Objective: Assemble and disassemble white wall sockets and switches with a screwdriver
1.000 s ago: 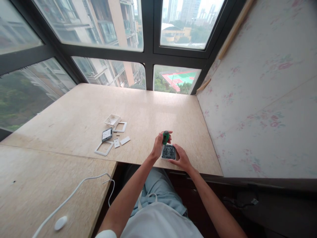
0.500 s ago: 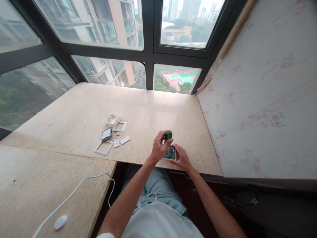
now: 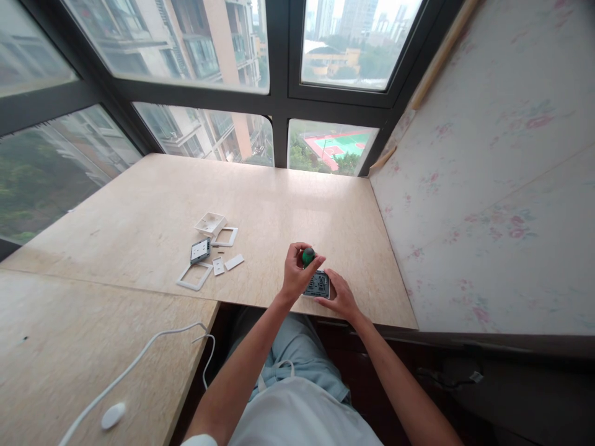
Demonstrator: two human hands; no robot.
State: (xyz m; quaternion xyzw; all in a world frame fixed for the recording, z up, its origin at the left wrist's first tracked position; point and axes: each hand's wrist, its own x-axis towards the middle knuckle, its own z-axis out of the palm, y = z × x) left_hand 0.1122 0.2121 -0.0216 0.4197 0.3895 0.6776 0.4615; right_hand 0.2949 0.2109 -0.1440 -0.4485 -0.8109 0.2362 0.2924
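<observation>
My left hand (image 3: 297, 272) is closed around the green and black handle of a screwdriver (image 3: 308, 256), held over the left side of a wall socket (image 3: 318, 285). The screwdriver's shaft and tip are hidden by the hand. The socket lies near the front edge of the tabletop, its dark inner face up, with a white rim below. My right hand (image 3: 341, 295) grips the socket's right side between thumb and fingers.
To the left lie a white mounting box (image 3: 211, 223), two white frames (image 3: 194, 277), another socket module (image 3: 200, 250), small white covers (image 3: 234, 262) and screws (image 3: 220, 252). A white cable (image 3: 139, 356) and a round white disc (image 3: 113, 416) rest on the nearer left surface.
My left hand has tilted and shifted the screwdriver slightly left, so more of the socket's dark face shows. My right hand stays in place on the socket.
</observation>
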